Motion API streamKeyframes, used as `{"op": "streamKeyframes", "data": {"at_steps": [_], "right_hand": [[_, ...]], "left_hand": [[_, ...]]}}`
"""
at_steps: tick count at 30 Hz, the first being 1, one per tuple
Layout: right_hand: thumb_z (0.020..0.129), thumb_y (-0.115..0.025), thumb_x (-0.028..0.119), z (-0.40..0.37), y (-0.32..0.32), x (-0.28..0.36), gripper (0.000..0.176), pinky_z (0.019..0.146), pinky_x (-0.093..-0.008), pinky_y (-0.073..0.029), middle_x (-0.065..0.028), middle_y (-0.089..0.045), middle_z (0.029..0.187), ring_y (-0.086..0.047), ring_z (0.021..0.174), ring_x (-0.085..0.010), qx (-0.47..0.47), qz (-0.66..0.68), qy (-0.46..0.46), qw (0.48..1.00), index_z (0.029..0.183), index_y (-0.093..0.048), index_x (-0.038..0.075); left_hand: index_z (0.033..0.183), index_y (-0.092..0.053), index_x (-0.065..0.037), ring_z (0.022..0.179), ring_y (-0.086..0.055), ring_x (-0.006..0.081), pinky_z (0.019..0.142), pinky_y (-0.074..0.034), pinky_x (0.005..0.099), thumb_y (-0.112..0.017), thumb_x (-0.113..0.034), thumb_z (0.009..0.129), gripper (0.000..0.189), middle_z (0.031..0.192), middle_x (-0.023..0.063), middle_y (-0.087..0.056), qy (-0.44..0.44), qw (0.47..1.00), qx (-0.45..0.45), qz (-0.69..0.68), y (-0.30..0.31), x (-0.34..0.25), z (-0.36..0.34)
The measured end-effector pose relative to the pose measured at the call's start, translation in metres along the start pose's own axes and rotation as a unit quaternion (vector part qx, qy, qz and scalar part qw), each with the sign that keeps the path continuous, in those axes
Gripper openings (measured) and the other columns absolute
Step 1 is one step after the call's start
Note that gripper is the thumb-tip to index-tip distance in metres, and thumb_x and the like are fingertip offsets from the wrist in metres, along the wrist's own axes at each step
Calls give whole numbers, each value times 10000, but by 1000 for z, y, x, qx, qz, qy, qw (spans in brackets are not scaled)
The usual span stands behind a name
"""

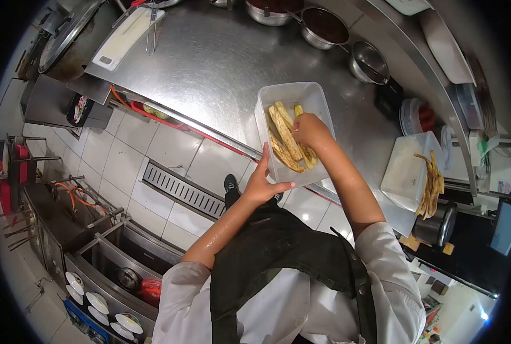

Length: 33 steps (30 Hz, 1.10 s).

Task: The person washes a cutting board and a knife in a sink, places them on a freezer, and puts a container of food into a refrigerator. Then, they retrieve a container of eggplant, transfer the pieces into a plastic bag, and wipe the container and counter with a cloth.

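Observation:
A clear plastic container (313, 92) is at the near edge of the steel worktop. Several long, yellow-brown pieces of food (282, 123), possibly peeled vegetable, lie lengthwise in it. My left hand (261, 184) grips the container's near left corner, thumb along the near side. Inside the container, my right hand (311, 131) has its fingers closed at one yellow-brown piece (307, 156), whose ends show above and below the hand. My fingertips are partly hidden.
A white tub (407, 172) at right has similar brownish strips (432, 186) hanging over its side. Metal bowls (324, 28) line the worktop's back. A white cutting board (130, 37) and tongs (152, 34) lie at far left. A floor drain (181, 188) is below.

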State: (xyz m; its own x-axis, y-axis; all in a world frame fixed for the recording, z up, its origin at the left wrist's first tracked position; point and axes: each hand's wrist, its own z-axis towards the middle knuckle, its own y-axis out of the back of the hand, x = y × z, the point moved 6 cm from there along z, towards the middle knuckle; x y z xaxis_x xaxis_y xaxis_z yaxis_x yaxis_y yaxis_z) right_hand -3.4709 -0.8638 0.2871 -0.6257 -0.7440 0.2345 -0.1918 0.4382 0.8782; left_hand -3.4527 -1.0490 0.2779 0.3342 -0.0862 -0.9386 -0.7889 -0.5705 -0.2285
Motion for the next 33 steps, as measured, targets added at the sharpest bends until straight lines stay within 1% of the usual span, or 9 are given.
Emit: {"op": "streamKeyframes", "data": {"at_steps": [2,6,11,14,17,20,26,29,33], "right_hand": [[638,-634,137,1,-7,13,145,690,-366,-475,-154,-621,767,-607,763,-294,10,1,34,999,758,-633,55],[644,-618,132,5,-20,38,129,677,-361,-480,-138,-627,778,-611,757,-286,25,-27,30,999,763,-646,90],[641,-613,135,31,-28,26,128,681,-353,-485,-124,-631,779,-612,749,-282,-24,-5,20,999,758,-653,100],[636,-620,144,34,-30,27,129,681,-348,-487,-114,-636,781,-614,742,-274,11,-24,25,999,753,-656,103],[624,-628,158,29,-27,39,153,688,-339,-483,-120,-637,781,-616,753,-262,11,21,65,998,753,-651,78],[630,-627,167,40,-22,40,262,722,-353,-480,-172,-629,852,-611,802,-299,-6,196,56,979,841,-646,13],[583,-656,214,56,-33,42,315,707,-330,-475,-190,-625,811,-611,788,-297,-44,240,10,970,824,-647,11],[582,-664,189,59,-30,38,283,677,-303,-479,-169,-630,773,-616,733,-271,2,246,-1,969,793,-644,1],[568,-682,157,41,2,20,257,628,-267,-471,-119,-625,714,-595,655,-189,-12,277,31,960,759,-635,-9]], "left_hand": [[1353,105,-11,1278,-221,263,1047,-151,399,-785,-177,589,1185,1394,197,-172,11,1000,2,5,0,-3,-1],[1353,107,-14,1273,-236,254,1044,-160,405,-788,-177,587,1189,1390,189,-190,20,1000,2,9,0,0,0],[1355,105,-20,1259,-267,250,1040,-179,404,-788,-174,587,1188,1378,176,-224,36,999,4,11,0,-1,-1],[1356,105,-22,1255,-275,252,1039,-185,404,-787,-167,590,1185,1373,179,-231,34,999,7,-1,-1,5,0],[1356,107,-24,1258,-269,252,1041,-183,404,-786,-163,591,1184,1370,182,-235,34,999,9,2,-1,6,0],[1356,110,-27,1260,-267,253,1042,-179,405,-786,-167,592,1186,1372,180,-232,26,1000,3,8,0,10,1],[1352,121,-27,1266,-251,245,1051,-168,402,-779,-161,599,1181,1384,172,-203,41,999,20,-23,-2,13,3],[1351,127,-33,1263,-256,240,1053,-167,399,-775,-152,604,1178,1382,167,-209,52,999,12,6,-2,10,1],[1353,128,-39,1263,-256,241,1052,-166,395,-780,-152,597,1187,1384,163,-207,47,999,16,1,-1,11,3]]}}
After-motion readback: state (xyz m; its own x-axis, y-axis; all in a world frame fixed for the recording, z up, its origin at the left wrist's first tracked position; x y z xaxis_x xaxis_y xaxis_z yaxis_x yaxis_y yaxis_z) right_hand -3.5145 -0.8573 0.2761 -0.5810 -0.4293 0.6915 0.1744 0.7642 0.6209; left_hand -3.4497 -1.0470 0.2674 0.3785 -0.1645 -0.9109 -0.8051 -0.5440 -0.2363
